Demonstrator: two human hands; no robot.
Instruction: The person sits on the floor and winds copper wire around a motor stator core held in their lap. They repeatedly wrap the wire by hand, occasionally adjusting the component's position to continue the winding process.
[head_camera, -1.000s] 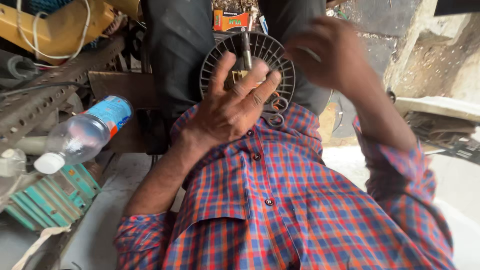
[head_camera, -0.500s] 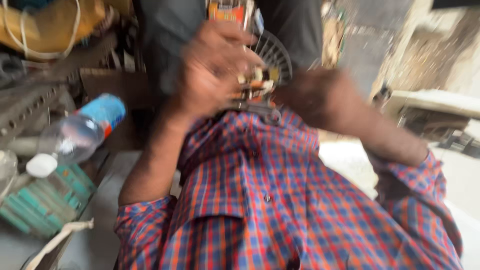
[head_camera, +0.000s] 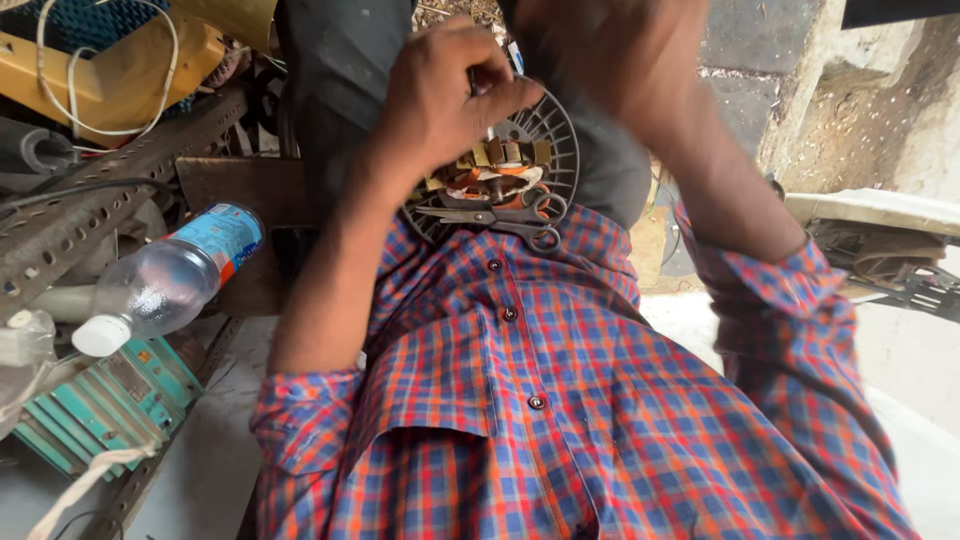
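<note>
head cam, looking down over a red-blue checked shirt. left hand sits on top of a round ribbed motor part w/ copper windings, held against the lap just above the shirt front. fingers curled in, closed on smth small at the top of the part; what it is can't be told. right hand raised near the cam, blurred, above and just right of the motor part; finger state can't be told, no contact w/ the part visible. pair of scissors lies across the lower edge of the motor part, handles to the right, touching the shirt. to the left: clear plastic bottle w/ blue label and white cap, lying tilted on a cluttered bench; green finned motor housing below it; perforated metal angle bar above; yellow casing w/ white wire at top left.
</note>
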